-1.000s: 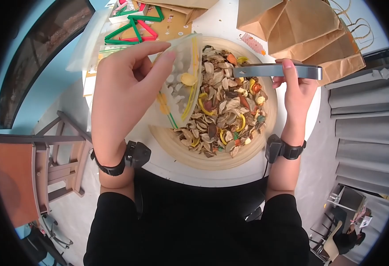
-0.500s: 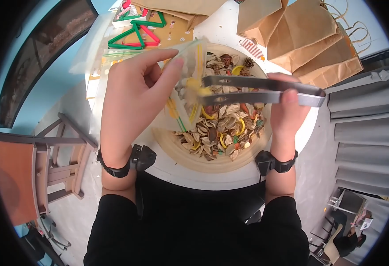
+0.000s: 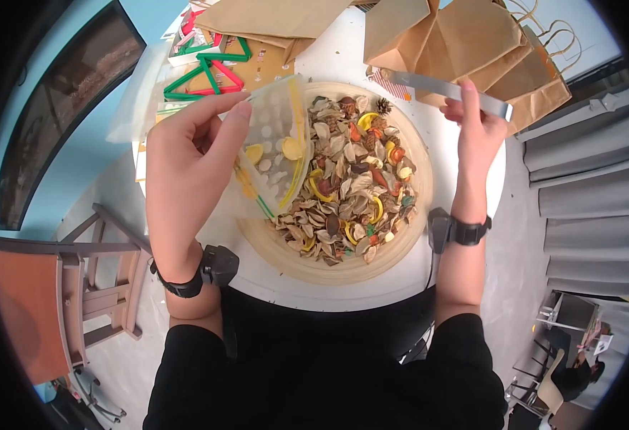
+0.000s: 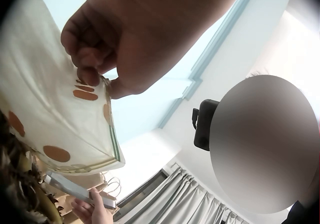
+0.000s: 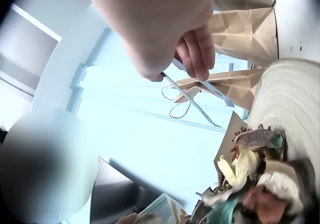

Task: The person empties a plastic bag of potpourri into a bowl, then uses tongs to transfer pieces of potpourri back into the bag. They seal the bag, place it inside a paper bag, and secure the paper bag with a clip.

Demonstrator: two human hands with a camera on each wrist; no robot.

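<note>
Thumb and fingers of the left hand (image 3: pixel 189 161) pinch the upper edge of a translucent zip bag (image 3: pixel 275 129), thin, soft plastic patterned with round spots, its rim striped green and yellow. It hangs over the left part of a round, pale wooden tray (image 3: pixel 314 274), and two yellow, rounded pieces (image 3: pixel 291 148) show at the bag. Steel tongs (image 3: pixel 436 84), smooth and flat-armed, are gripped in the right hand (image 3: pixel 478 136) beyond the tray's right side; the right wrist view shows their tips spread apart with nothing between them. Heaped on the tray is a dried mix (image 3: pixel 350 179) of curled, papery beige and brown flakes, yellow rings and orange bits, with a scaly pine cone (image 3: pixel 382 106) at its far edge. Creased brown paper bags (image 3: pixel 465 43) stand behind, and slim green and red triangular frames (image 3: pixel 207 79) lie at the far left.
</note>
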